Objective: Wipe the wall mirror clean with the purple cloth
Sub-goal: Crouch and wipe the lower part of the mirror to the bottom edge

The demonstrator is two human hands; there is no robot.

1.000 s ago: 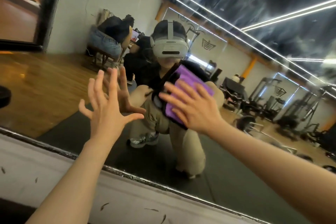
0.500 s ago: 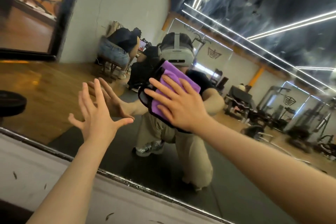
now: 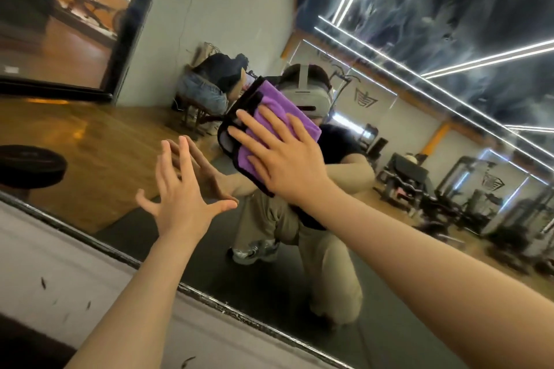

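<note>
Purple cloth [image 3: 271,112], edged in black, lies flat against the wall mirror [image 3: 419,219] under the right hand [image 3: 281,156], whose fingers are straight and spread, pressing the fabric to the glass rather than curling round it. Beside it, a little lower and toward the mirror's left, the left hand [image 3: 183,198] is fully open with fingers fanned; its fingertips seem to meet their reflection, so it looks braced on the glass, holding nothing. Both sit in the lower middle of the mirror, above its bottom edge [image 3: 209,299], where a chipped metal strip meets the pale wall [image 3: 60,263] below. Reflected in the glass are the person crouching, a wooden floor, gym machines and bright ceiling light strips. Wiping looks to be in hand, with much of the surface, especially toward the right edge and upper corners, probably yet to be covered. Next, the right hand would need firm, even pressure while sweeping the cloth across, keeping it flat so it does not bunch.
</note>
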